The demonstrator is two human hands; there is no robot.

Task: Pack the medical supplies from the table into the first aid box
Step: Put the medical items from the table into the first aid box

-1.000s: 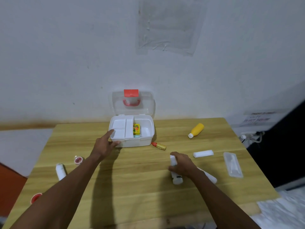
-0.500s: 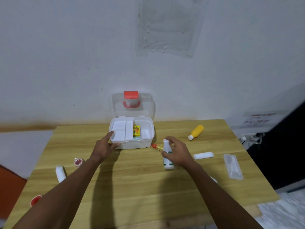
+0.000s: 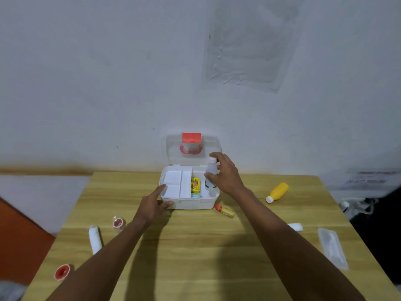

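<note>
The white first aid box stands open at the table's far middle, its clear lid with a red latch leaning back against the wall. Inside, a white tray fills the left part and a yellow packet stands in the middle. My right hand grips a white bottle upright over the box's right compartment. My left hand rests against the box's front left corner, fingers spread on the rim.
On the wooden table lie a yellow bottle, a red-and-yellow tube, a white roll, a clear flat pack, a white bandage roll and two red tape rolls.
My right hand picked the white bottle up from the table's near middle and carried it forward to above the box's right compartment. My left hand stayed on the box.
</note>
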